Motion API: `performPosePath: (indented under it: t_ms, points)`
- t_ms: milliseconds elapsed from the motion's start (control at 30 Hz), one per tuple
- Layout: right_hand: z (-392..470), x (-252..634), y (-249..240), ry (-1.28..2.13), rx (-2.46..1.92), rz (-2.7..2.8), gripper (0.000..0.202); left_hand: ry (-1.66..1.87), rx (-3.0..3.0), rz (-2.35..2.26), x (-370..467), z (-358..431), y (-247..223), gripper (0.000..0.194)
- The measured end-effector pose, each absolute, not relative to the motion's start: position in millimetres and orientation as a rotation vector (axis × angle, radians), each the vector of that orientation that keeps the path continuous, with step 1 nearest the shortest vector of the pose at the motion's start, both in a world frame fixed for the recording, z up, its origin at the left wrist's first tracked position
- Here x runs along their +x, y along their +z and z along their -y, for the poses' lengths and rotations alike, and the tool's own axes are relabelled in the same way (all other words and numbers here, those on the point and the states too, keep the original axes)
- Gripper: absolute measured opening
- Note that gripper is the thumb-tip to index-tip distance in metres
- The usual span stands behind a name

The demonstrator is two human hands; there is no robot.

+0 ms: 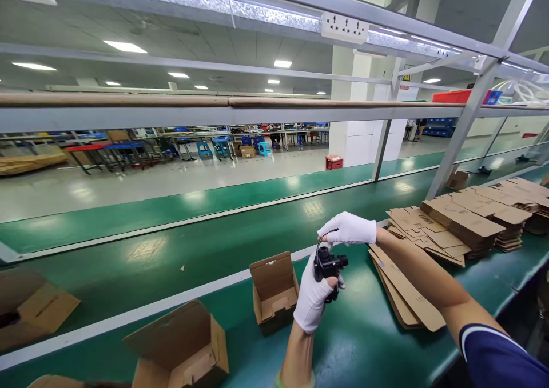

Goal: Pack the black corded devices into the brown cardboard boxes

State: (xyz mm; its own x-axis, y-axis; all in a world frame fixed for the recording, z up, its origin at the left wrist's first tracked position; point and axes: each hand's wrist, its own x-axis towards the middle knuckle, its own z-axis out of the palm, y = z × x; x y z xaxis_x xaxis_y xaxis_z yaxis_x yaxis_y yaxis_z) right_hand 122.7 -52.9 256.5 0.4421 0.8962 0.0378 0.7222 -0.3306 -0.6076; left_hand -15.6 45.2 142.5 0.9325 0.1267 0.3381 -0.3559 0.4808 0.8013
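Both hands wear white gloves. My left hand [311,296] is wrapped round a black device [328,267] with short round ports, held upright above the green bench. My right hand [348,228] is just above it, thumb and fingers pinched on the thin black cable [318,254] that loops from the device. Left of my left hand stands a small open cardboard box [274,314] with its lid raised. Further left is a larger open box [195,365].
Flat folded cartons [463,219] lie in stacks along the right, with loose ones [407,296] near my right forearm. Another open box [43,314] is at the far left. A metal frame post [463,108] rises behind the stacks. A white strip [171,308] divides the green surface.
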Motion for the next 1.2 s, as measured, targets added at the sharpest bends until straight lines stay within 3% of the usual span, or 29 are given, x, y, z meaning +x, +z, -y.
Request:
performPosePath:
  t_ms: [167, 367, 567, 633, 733, 933, 1200]
  points:
    - [65, 123, 218, 0.549, -2.117, 1.188, 0.045, 0.476, 0.755, 0.118, -16, -58, 141, 0.043]
    - [82, 79, 185, 0.190, -2.402, 1.629, 0.035, 0.522, 0.333, -0.032, -11, -83, 143, 0.045]
    - [86, 31, 204, 0.081, -2.488, 2.021, 0.022, 0.612, 0.443, -0.124, -11, -75, 144, 0.038]
    - [85, 28, 215, 0.015, -2.415, 1.990, 0.013, 0.689, 0.576, -0.134, -12, -65, 144, 0.040]
    - [81, 35, 220, -0.039, -2.229, 1.737, 0.016, 0.720, 0.710, -0.089, -13, -55, 142, 0.036]
    - [66, 51, 207, 0.359, -1.742, 0.971, 0.021, 0.645, 0.761, -0.045, -15, -49, 135, 0.044]
    - [54, 57, 211, 0.582, -1.569, 0.929, 0.047, 0.634, 0.876, 0.013, -14, -50, 133, 0.050]
